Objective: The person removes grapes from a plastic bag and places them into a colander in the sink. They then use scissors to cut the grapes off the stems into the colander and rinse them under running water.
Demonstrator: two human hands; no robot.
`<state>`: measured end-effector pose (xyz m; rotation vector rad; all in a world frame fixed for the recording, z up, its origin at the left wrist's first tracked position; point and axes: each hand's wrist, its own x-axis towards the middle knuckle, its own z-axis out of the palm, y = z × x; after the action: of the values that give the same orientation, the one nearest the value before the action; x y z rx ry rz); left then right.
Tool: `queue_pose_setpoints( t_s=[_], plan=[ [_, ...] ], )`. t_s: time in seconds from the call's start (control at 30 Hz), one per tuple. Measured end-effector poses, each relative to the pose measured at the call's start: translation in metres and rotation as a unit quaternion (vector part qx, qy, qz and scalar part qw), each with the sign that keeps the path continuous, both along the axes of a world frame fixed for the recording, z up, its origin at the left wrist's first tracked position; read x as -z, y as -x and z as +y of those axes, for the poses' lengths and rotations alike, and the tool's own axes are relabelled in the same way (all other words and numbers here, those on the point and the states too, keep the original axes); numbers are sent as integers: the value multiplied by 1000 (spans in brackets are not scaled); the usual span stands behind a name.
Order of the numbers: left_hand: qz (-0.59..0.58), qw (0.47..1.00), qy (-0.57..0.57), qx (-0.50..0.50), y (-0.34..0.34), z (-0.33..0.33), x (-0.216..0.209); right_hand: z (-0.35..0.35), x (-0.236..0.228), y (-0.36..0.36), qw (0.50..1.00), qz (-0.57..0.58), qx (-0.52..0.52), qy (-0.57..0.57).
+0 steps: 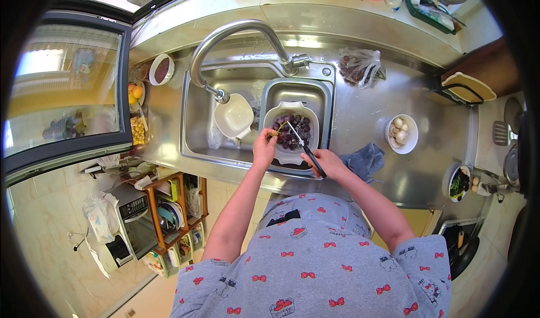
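Note:
Dark purple grapes [299,128] lie in a white basket [291,158] with handles, inside a grey rectangular basin [270,96] at the sink's right side. Over the basket's left edge, my left hand [263,148] is closed on a greenish grape stem [280,128]. My right hand [331,165], at the basin's near right corner, grips dark-handled scissors [306,148]. Their blades point up and left over the grapes, with the tips close to the stem. Whether the blades touch the stem I cannot tell.
A curved faucet [236,29] arches over the sink, above a white colander [232,115]. Right of the basin are a blue-grey cloth [364,159], a plastic bag [363,68] and a white bowl [413,143] of pale round vegetables. An open window [125,87] juts in at left.

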<state>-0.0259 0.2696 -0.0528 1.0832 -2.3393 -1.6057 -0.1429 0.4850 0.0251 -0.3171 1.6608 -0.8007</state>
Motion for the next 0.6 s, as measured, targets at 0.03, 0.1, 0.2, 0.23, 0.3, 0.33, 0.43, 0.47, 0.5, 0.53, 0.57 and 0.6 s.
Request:
queue_pose_setpoints(
  t_s=[0.03,0.1,0.2,0.23,0.3,0.33,0.43,0.47,0.5,0.53,0.57,0.6],
  plan=[
    [-24,996,80,16,3,1,-11,-1,-5,5,994,86,-52,-35],
    [-68,988,137,36,8,4,-30,-2,-13,9,973,184,-116,-77],
    [-89,977,186,54,8,4,-37,-1,-17,11,962,211,-147,-95],
    [-89,975,196,59,8,4,-39,0,-16,11,960,212,-156,-97],
    [-75,973,206,70,7,5,-43,0,-16,12,959,205,-170,-101],
    [-68,972,211,75,7,6,-45,0,-17,12,959,197,-175,-104],
    [-35,962,252,103,5,6,-46,0,-14,11,959,186,-185,-107],
    [-24,957,268,112,4,6,-46,0,-12,11,959,184,-187,-107],
    [-14,951,284,121,3,5,-45,0,-11,11,961,175,-188,-106],
    [-4,945,300,130,3,4,-46,0,-10,12,962,165,-189,-105],
    [-2,944,303,135,3,5,-47,0,-8,12,964,155,-189,-105],
    [0,942,305,139,3,5,-48,1,-3,11,968,143,-182,-98]
  ],
)
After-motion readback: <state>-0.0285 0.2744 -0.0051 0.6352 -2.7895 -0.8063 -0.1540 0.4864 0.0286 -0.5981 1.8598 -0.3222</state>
